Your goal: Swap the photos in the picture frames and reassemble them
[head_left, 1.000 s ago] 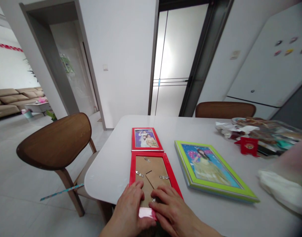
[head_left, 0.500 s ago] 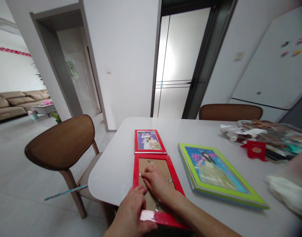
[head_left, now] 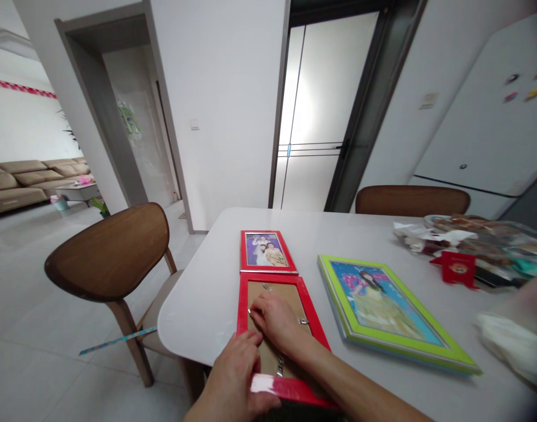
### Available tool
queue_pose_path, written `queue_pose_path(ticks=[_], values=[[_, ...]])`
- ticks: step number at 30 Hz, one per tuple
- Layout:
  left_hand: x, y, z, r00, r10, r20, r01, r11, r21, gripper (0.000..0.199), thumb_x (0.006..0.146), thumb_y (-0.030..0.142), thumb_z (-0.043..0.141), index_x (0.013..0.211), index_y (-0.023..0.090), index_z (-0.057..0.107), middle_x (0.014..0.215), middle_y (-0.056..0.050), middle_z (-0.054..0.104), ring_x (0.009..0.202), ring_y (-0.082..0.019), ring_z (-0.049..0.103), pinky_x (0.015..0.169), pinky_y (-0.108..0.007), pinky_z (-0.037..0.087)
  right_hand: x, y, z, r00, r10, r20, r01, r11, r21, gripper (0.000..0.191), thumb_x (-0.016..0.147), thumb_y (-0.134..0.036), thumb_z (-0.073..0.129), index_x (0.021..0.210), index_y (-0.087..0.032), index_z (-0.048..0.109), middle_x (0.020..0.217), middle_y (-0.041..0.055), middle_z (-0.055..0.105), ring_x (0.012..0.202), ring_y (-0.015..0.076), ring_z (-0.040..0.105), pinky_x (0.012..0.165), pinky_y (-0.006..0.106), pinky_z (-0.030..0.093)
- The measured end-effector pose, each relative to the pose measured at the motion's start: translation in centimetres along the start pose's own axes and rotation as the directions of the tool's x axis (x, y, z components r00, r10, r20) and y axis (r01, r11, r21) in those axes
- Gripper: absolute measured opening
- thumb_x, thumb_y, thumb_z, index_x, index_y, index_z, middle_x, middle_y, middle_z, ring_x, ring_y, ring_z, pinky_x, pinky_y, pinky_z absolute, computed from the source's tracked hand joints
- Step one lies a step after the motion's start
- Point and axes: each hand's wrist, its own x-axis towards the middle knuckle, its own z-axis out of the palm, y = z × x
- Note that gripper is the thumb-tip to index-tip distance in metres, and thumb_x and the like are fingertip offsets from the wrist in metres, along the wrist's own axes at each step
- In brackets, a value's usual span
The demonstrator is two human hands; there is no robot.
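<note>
A red picture frame [head_left: 311, 308] lies face down at the table's near edge, its brown backing board [head_left: 290, 292] showing. My left hand [head_left: 237, 372] grips the frame's near left corner, thumb low against the outer edge and fingers over the top. Bent over the backing, my right hand [head_left: 274, 319] has its fingers pinched together beside a small metal clip [head_left: 249, 311] on the left side; its fingertips are partly hidden. Other metal clips [head_left: 304, 321] sit around the board, and a metal hanger [head_left: 280, 366] shows near the bottom.
Beyond it lies a smaller red frame [head_left: 290, 258] with a photo facing up. On the right rests a green frame [head_left: 347, 310] with a portrait. Bags and a red card [head_left: 458, 268] crowd the table's right side. A wooden chair [head_left: 114, 252] stands left.
My right fingers have shifted slightly at the left-side clip. My left hand keeps its grip on the frame. The view has moved very slightly.
</note>
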Motion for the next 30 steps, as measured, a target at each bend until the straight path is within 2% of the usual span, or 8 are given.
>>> queue_pose_path(ticks=[6, 9, 11, 15, 18, 22, 27, 30], values=[[0.1, 0.6, -0.3, 0.999, -0.031, 0.009, 0.031, 1.000, 0.003, 0.042, 0.049, 0.030, 0.074, 0.084, 0.017, 0.057, 0.115, -0.012, 0.053, 0.108, -0.029, 0.044, 0.094, -0.045, 0.030, 0.2, -0.8, 0.1, 0.994, 0.106, -0.039, -0.107, 0.994, -0.013, 0.019, 0.073, -0.016, 0.045, 0.064, -0.015, 0.062, 0.069, 0.0076, 0.061, 0.066, 0.0159, 0.051, 0.060, 0.026, 0.034], [0.2, 0.6, -0.3, 0.999, -0.037, 0.017, 0.036, 0.999, 0.014, 0.043, 0.048, 0.029, 0.074, 0.086, 0.017, 0.058, 0.116, -0.011, 0.052, 0.109, -0.029, 0.044, 0.094, -0.045, 0.030, 0.0, -1.1, 0.1, 0.995, 0.093, -0.027, -0.092, 0.996, 0.015, 0.018, 0.072, -0.016, 0.047, 0.061, -0.017, 0.062, 0.066, 0.0046, 0.061, 0.063, 0.0137, 0.051, 0.058, 0.023, 0.034], [0.2, 0.5, -0.2, 0.999, -0.040, 0.017, 0.040, 0.999, 0.024, 0.051, 0.046, 0.028, 0.076, 0.092, 0.016, 0.057, 0.118, -0.012, 0.051, 0.111, -0.029, 0.042, 0.095, -0.044, 0.030, -0.1, -0.9, 0.2, 0.997, 0.070, -0.020, -0.069, 0.997, 0.038, 0.017, 0.071, -0.018, 0.049, 0.060, -0.018, 0.062, 0.065, 0.0020, 0.061, 0.062, 0.0121, 0.051, 0.058, 0.021, 0.034], [0.1, 0.5, 0.0, 0.998, -0.055, 0.025, 0.054, 0.998, 0.043, 0.062, 0.046, 0.029, 0.076, 0.102, 0.014, 0.054, 0.120, -0.013, 0.049, 0.113, -0.027, 0.041, 0.098, -0.041, 0.029, 0.2, 0.7, 0.1, 0.994, 0.097, -0.052, -0.094, 0.994, 0.059, 0.017, 0.074, -0.021, 0.047, 0.068, -0.019, 0.063, 0.070, 0.0007, 0.063, 0.067, 0.0112, 0.053, 0.062, 0.020, 0.035], [0.2, 0.8, 0.1, 0.995, -0.088, 0.048, 0.084, 0.994, 0.068, 0.064, 0.047, 0.030, 0.076, 0.105, 0.012, 0.054, 0.122, -0.015, 0.047, 0.114, -0.028, 0.040, 0.098, -0.043, 0.029, 1.2, 2.7, 0.1, 0.970, 0.215, -0.114, -0.212, 0.976, 0.042, 0.019, 0.076, -0.023, 0.044, 0.078, -0.016, 0.062, 0.079, 0.0054, 0.063, 0.073, 0.0138, 0.055, 0.064, 0.022, 0.036], [0.3, 1.7, 0.0, 0.987, -0.119, 0.110, 0.107, 0.988, 0.109, 0.071, 0.045, 0.026, 0.076, 0.109, 0.011, 0.050, 0.123, -0.017, 0.045, 0.114, -0.030, 0.039, 0.098, -0.047, 0.027, 2.5, 4.4, 0.4, 0.929, 0.343, -0.141, -0.344, 0.939, 0.019, 0.020, 0.076, -0.029, 0.045, 0.074, -0.016, 0.060, 0.076, 0.0082, 0.063, 0.072, 0.0186, 0.056, 0.060, 0.026, 0.035], [0.5, 2.4, -0.4, 0.984, -0.132, 0.122, 0.111, 0.981, 0.160, 0.075, 0.045, 0.026, 0.076, 0.112, 0.008, 0.048, 0.123, -0.019, 0.044, 0.114, -0.032, 0.040, 0.098, -0.047, 0.029, 3.3, 4.7, 0.6, 0.890, 0.428, -0.160, -0.425, 0.904, 0.051, 0.021, 0.074, -0.030, 0.047, 0.075, -0.015, 0.060, 0.077, 0.0122, 0.063, 0.073, 0.0218, 0.057, 0.058, 0.028, 0.035], [0.6, 2.1, 0.3, 0.988, -0.094, 0.125, 0.067, 0.977, 0.204, 0.070, 0.046, 0.031, 0.075, 0.108, 0.010, 0.051, 0.121, -0.018, 0.047, 0.113, -0.032, 0.041, 0.098, -0.051, 0.026, 3.3, 4.3, 0.0, 0.893, 0.418, -0.168, -0.402, 0.907, 0.124, 0.020, 0.073, -0.030, 0.048, 0.071, -0.014, 0.060, 0.071, 0.0108, 0.063, 0.069, 0.0201, 0.057, 0.058, 0.028, 0.036]])
